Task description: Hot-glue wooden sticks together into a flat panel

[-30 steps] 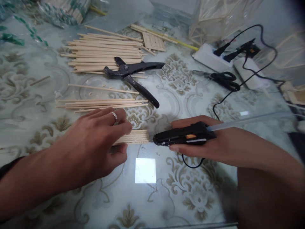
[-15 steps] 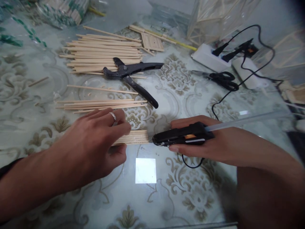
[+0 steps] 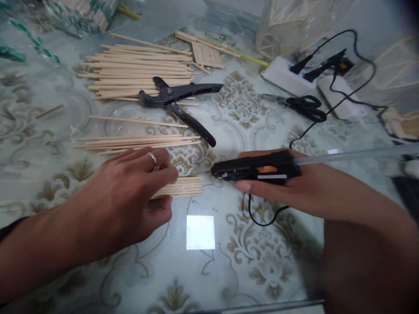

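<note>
My left hand [image 3: 140, 187], with a ring on one finger, is closed over a row of wooden sticks [image 3: 183, 187] lying side by side on the table. Their right ends stick out past the fingers; the rest is hidden under the hand. A black glue gun [image 3: 252, 168] is gripped in my right hand [image 3: 304, 187], and a long clear glue stick [image 3: 353, 155] runs out of its back. The gun's tip points left, a little above and to the right of the sticks' ends, apart from them.
Behind the hands lie loose sticks [image 3: 144, 143], a bigger stick pile [image 3: 140, 69] and black cutters [image 3: 183, 96]. A small stick panel [image 3: 207, 54] sits at the back. Scissors [image 3: 304, 107], a white power strip [image 3: 288, 76] and a black cord [image 3: 307, 131] are at the right.
My right hand has lifted the glue gun slightly up and away from the ends of the sticks. The left hand stays on the sticks.
</note>
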The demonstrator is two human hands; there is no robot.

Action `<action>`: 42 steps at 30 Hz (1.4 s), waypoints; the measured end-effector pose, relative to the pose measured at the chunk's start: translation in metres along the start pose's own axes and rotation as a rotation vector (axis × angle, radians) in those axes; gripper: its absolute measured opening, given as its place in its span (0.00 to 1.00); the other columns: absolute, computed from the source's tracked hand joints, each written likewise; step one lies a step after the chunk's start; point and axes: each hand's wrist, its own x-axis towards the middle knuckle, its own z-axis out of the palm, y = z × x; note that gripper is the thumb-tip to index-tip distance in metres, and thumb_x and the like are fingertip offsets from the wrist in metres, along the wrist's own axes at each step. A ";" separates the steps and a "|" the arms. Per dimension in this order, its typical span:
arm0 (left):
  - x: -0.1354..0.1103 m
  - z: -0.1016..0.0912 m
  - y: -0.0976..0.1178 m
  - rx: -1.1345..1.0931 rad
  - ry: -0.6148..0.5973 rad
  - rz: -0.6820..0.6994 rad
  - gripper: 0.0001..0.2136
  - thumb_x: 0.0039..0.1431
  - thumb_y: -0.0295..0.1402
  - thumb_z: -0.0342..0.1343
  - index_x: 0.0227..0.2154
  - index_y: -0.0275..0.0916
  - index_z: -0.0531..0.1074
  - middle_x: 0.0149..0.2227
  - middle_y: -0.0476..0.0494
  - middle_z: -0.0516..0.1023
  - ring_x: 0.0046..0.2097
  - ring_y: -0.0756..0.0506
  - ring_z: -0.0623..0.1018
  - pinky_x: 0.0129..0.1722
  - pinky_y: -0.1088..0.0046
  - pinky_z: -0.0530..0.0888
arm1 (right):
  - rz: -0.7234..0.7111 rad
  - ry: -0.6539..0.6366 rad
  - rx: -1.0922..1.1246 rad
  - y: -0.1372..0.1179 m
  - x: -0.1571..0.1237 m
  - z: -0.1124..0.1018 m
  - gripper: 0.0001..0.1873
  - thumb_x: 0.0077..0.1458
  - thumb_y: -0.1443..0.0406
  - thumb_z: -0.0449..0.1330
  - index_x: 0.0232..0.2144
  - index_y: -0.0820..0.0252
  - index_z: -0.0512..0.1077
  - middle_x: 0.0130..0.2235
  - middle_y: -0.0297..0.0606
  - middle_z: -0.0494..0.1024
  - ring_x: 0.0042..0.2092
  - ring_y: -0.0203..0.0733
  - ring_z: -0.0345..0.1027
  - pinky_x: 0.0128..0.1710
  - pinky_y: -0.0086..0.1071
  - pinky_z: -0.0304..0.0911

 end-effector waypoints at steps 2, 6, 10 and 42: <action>0.000 0.001 -0.001 0.006 -0.008 -0.006 0.06 0.68 0.28 0.54 0.39 0.41 0.77 0.44 0.44 0.81 0.43 0.39 0.82 0.46 0.55 0.80 | 0.000 -0.066 -0.001 0.003 0.000 -0.004 0.19 0.67 0.45 0.61 0.39 0.48 0.84 0.37 0.37 0.87 0.36 0.51 0.82 0.37 0.41 0.76; -0.001 0.003 -0.002 0.002 -0.018 -0.034 0.07 0.67 0.28 0.53 0.37 0.41 0.76 0.45 0.43 0.81 0.44 0.38 0.83 0.49 0.53 0.81 | 0.133 0.045 -0.163 0.011 0.001 -0.011 0.20 0.66 0.43 0.60 0.36 0.50 0.75 0.31 0.36 0.80 0.31 0.48 0.73 0.32 0.39 0.68; 0.000 0.002 -0.003 -0.015 -0.072 -0.047 0.07 0.65 0.28 0.53 0.36 0.41 0.77 0.44 0.42 0.81 0.45 0.37 0.84 0.49 0.51 0.83 | 0.206 0.128 -0.252 0.025 0.005 -0.009 0.18 0.62 0.47 0.63 0.34 0.51 0.65 0.30 0.35 0.75 0.30 0.46 0.67 0.29 0.38 0.58; 0.000 0.000 -0.003 0.000 -0.061 -0.039 0.08 0.64 0.25 0.55 0.40 0.40 0.79 0.44 0.40 0.82 0.46 0.36 0.84 0.50 0.50 0.84 | -0.224 -0.012 0.111 -0.037 0.005 0.052 0.14 0.62 0.76 0.67 0.48 0.59 0.80 0.51 0.44 0.82 0.54 0.49 0.81 0.58 0.45 0.77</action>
